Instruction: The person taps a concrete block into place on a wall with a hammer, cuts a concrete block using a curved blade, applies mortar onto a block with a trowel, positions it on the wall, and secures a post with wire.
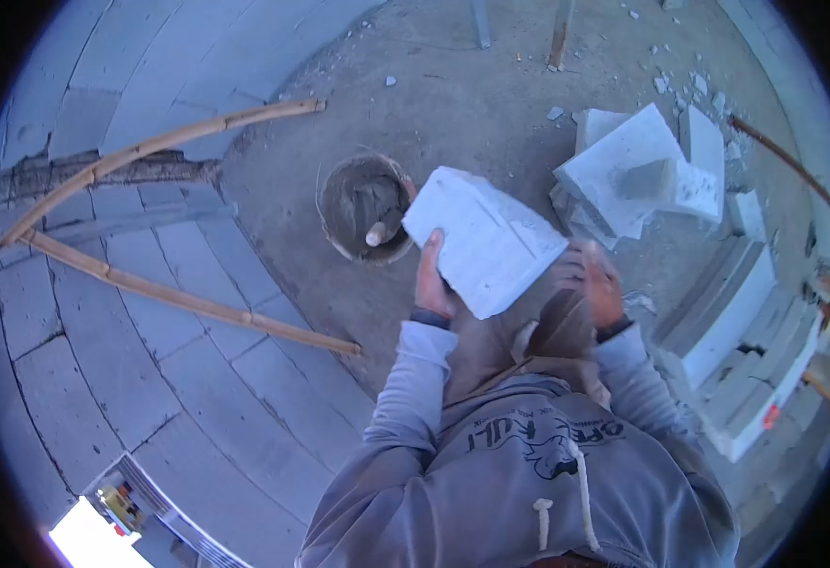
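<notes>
A pale, light concrete block (486, 241) with a scored line across its face is held tilted above the floor in front of me. My left hand (431, 276) grips its lower left edge, with the thumb on the upper face. Just beyond the block's right end is my right hand (602, 287), its fingers loosely apart and slightly blurred; contact with the block is unclear. Left of the block stands a round bucket (332, 230) of grey mortar, with a light-coloured handle (375, 234) sticking up from it.
Broken block pieces (623, 156) lie heaped at the upper right, with rubble around them. Stacked blocks (718, 312) stand at my right. Along the left runs a block wall (122, 350), with bamboo poles (188, 301) reaching out over the floor (292, 312).
</notes>
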The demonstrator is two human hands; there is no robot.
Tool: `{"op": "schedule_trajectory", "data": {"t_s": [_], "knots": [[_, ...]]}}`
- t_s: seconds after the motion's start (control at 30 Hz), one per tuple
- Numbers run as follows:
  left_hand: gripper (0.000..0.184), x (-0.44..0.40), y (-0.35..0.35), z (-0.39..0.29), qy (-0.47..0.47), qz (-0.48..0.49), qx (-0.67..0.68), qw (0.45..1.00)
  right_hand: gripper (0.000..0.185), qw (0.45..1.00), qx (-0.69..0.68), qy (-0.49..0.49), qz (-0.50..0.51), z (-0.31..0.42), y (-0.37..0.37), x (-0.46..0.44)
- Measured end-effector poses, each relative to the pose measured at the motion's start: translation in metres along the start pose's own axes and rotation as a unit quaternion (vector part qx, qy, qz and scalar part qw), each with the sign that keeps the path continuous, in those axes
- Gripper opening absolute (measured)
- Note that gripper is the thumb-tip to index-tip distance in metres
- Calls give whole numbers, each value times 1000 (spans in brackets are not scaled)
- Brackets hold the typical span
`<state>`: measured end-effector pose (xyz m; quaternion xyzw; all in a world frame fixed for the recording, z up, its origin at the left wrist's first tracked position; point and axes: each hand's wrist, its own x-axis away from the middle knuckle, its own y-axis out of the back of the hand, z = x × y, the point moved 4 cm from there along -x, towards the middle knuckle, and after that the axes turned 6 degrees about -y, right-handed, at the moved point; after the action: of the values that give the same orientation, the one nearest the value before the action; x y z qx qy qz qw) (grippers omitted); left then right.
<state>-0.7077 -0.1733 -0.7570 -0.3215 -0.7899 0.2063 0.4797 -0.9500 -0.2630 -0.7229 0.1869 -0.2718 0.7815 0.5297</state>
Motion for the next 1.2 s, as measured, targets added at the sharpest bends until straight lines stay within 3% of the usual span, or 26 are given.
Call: {"op": "schedule_trajectory", "data": {"t_s": [0.03,0.13,0.23,0.33,0.43,0.47,0.5,0.63,0.73,0.83,0.87,0.93,0.97,1.0,1.1,1.2], "knots": [[63,15,-2,-16,-1,-12,0,1000,50,998,-25,-47,21,13,-20,-3],[59,57,-3,-78,-42,-63,-10,997,55,974,219,64,20,90,-96,11],[59,104,-27,-143,-66,-127,11,990,58,819,470,324,55,162,-173,50],[64,117,-46,-180,-72,-132,58,987,58,737,509,413,163,210,-228,84],[63,120,-74,-218,-63,-106,60,991,65,522,609,549,234,230,-269,85],[61,113,-74,-223,-38,-95,62,993,61,498,612,565,243,240,-283,78],[60,116,-96,-238,-60,-96,34,993,61,485,607,576,253,253,-298,70],[67,101,-111,-254,35,-121,-66,990,63,465,569,586,342,311,-337,39],[75,87,-141,-263,16,-158,-15,987,74,427,572,568,411,363,-362,-10],[82,97,-178,-296,91,-220,-127,963,82,557,577,446,396,406,-394,-63],[81,109,-203,-322,52,-239,-171,954,89,586,555,439,395,410,-402,-90],[75,99,-202,-352,-113,-227,-318,914,90,555,575,428,423,434,-426,-110],[72,94,-203,-364,-194,-219,-386,875,91,537,585,423,437,445,-439,-117],[65,96,-202,-374,-268,-296,-416,817,88,510,584,439,453,454,-454,-120],[65,109,-216,-403,-297,-363,-448,761,83,451,559,493,491,475,-510,-125],[65,106,-166,-392,-296,-407,-390,771,83,432,501,545,515,498,-578,-128]]}}
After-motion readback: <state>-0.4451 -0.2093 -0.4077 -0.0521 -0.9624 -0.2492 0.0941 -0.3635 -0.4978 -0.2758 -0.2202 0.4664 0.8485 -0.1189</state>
